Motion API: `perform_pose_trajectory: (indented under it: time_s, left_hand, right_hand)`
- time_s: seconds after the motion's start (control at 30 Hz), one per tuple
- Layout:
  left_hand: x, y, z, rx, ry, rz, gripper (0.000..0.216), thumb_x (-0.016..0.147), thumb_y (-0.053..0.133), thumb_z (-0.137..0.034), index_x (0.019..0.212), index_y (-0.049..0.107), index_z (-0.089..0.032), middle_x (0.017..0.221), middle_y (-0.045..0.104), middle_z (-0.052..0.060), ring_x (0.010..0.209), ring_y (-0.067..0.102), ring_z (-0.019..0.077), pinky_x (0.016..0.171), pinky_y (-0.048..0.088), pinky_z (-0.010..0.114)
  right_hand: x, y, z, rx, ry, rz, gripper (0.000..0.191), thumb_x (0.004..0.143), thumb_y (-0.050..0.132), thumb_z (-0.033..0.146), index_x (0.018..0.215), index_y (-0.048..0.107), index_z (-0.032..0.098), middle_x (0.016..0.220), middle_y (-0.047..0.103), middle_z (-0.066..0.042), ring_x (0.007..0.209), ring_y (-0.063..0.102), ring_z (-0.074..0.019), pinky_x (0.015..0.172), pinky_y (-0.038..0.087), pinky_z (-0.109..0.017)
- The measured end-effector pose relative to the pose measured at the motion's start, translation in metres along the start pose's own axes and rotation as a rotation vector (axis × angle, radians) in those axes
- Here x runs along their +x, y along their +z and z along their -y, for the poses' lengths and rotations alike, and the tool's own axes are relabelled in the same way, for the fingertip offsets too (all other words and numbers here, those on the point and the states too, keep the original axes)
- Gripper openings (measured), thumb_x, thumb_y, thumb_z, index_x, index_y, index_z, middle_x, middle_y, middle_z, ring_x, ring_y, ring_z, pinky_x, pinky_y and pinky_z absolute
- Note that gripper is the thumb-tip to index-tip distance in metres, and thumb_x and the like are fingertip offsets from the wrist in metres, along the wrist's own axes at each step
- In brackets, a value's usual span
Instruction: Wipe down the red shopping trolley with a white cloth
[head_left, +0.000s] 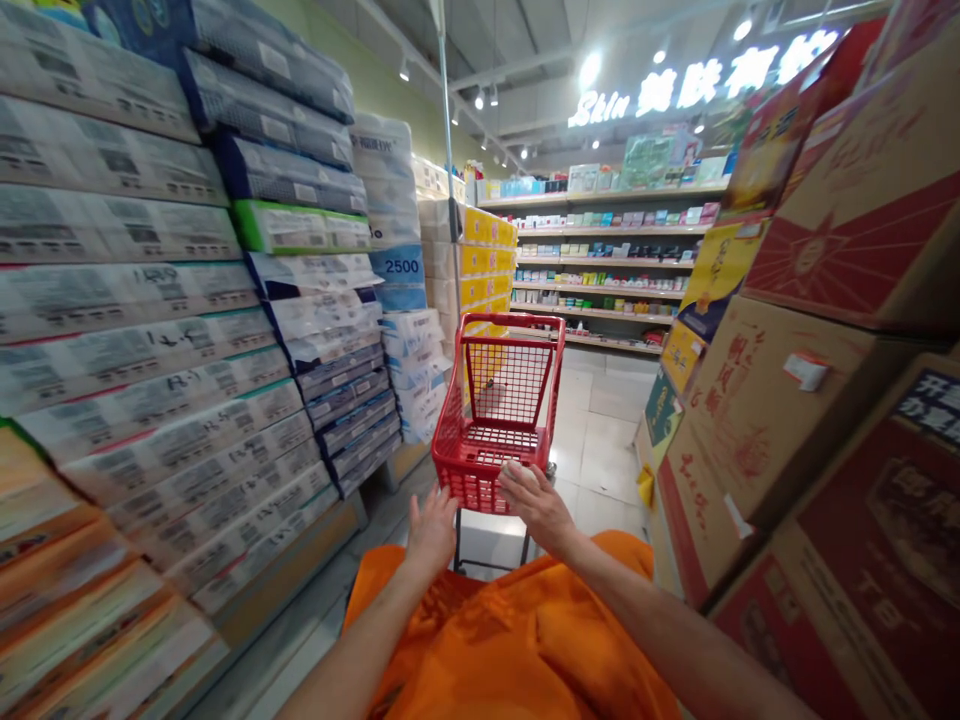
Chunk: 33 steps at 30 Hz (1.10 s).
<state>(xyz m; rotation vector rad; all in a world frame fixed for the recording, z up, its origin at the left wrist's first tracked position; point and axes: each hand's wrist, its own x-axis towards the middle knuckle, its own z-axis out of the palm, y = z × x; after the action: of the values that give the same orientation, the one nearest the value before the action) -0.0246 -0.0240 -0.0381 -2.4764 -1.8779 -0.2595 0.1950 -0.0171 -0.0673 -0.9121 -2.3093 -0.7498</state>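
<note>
A small red shopping cart (499, 410) stands in the aisle just ahead of me, its basket holding nothing I can see. My left hand (433, 525) is raised behind the cart's near left corner, fingers stretched out and apart, not gripping anything. My right hand (536, 500) rests at the cart's near right rim, fingers curled around the edge or handle. An orange garment (517, 640) covers my front below both forearms.
Tall stacks of wrapped tissue packs (172, 330) wall the left side. Stacked cardboard cartons (810, 400) line the right. The tiled floor (600, 440) runs on toward shelves of goods (607, 260) under a lit sign at the far end.
</note>
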Motion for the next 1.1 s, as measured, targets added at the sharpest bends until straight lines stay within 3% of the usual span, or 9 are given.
perform_pose_trajectory:
  time_s: [0.2,0.33,0.5,0.67,0.87,1.03,1.1]
  left_hand:
    - [0.000,0.003,-0.005,0.015,0.047,0.020,0.051,0.069,0.044,-0.013,0.119,0.043,-0.019,0.138,0.033,0.008,0.129,0.021,0.0224,0.104,0.014,0.050]
    - [-0.001,0.004,0.002,0.025,0.011,0.020,0.050,0.069,0.042,-0.013,0.119,0.044,-0.018,0.137,0.035,0.007,0.129,0.020,0.0238,0.104,0.014,0.051]
    - [-0.004,0.005,0.015,0.023,0.026,0.001,0.053,0.068,0.041,-0.011,0.120,0.044,-0.021,0.138,0.034,0.003,0.131,0.016,0.0242,0.104,0.013,0.052]
    - [-0.007,-0.006,0.027,0.042,-0.027,0.038,0.052,0.067,0.042,-0.012,0.118,0.046,-0.020,0.137,0.035,0.003,0.131,0.013,0.0242,0.104,0.010,0.053]
    - [-0.016,-0.012,0.046,0.030,-0.058,0.040,0.048,0.069,0.040,-0.014,0.115,0.050,-0.022,0.135,0.038,0.002,0.131,0.013,0.0239,0.104,0.010,0.053]
    - [-0.019,-0.009,0.055,0.059,-0.099,0.053,0.050,0.068,0.039,-0.012,0.117,0.049,-0.019,0.136,0.036,0.005,0.131,0.013,0.0249,0.104,0.011,0.053]
    - [-0.020,-0.009,0.056,0.070,-0.097,0.052,0.050,0.068,0.040,-0.013,0.117,0.049,-0.019,0.137,0.036,0.005,0.131,0.013,0.0249,0.104,0.011,0.053]
  right_hand:
    - [-0.030,0.016,0.008,0.043,-0.057,0.042,0.025,0.087,0.040,0.017,0.100,0.061,0.020,0.110,0.060,-0.003,0.116,0.042,-0.0176,0.104,0.026,-0.041]
    - [-0.007,0.019,0.011,0.042,-0.028,0.022,0.031,0.087,0.039,0.014,0.114,0.053,0.018,0.122,0.052,-0.005,0.124,0.031,-0.0198,0.105,0.021,-0.044]
    - [0.018,0.027,0.025,0.095,-0.125,0.099,0.025,0.087,0.039,0.017,0.101,0.060,0.019,0.113,0.058,-0.003,0.119,0.039,-0.0175,0.104,0.025,-0.038]
    - [0.066,0.029,0.037,0.112,-0.120,0.085,0.032,0.087,0.038,0.015,0.115,0.052,0.019,0.126,0.048,-0.004,0.127,0.026,-0.0197,0.106,0.019,-0.044]
    - [0.061,0.052,0.049,0.140,-0.212,0.243,0.021,0.085,0.043,0.016,0.094,0.062,0.016,0.107,0.061,-0.005,0.116,0.042,-0.0188,0.102,0.029,-0.039]
    - [0.096,0.053,0.054,0.129,-0.206,0.151,0.029,0.085,0.041,0.014,0.111,0.054,0.016,0.123,0.050,-0.007,0.124,0.030,-0.0204,0.105,0.020,-0.044]
    - [0.103,0.057,0.056,0.117,-0.186,0.152,0.028,0.085,0.041,0.014,0.109,0.055,0.014,0.121,0.052,-0.008,0.123,0.032,-0.0207,0.105,0.022,-0.044]
